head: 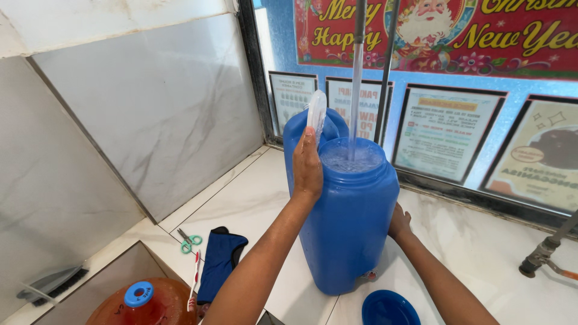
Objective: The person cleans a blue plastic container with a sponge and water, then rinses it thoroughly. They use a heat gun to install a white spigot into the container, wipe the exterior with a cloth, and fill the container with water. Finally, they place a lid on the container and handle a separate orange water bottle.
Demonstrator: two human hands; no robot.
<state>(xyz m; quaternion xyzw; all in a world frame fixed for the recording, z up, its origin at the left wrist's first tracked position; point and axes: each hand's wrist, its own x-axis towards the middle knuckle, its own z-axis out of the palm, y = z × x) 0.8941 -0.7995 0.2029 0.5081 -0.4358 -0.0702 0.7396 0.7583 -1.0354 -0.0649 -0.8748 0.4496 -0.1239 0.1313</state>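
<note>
Blue lid waits on the table below the right hand, which braces the nearly full jug, while left fingers pinch a clear seal at its mouth; filling is ending, capping needs aim.

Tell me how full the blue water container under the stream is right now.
Nearly full. In the blue container, foamy water sits close to the rim of its open mouth, and the water stream pours in from above.
</note>
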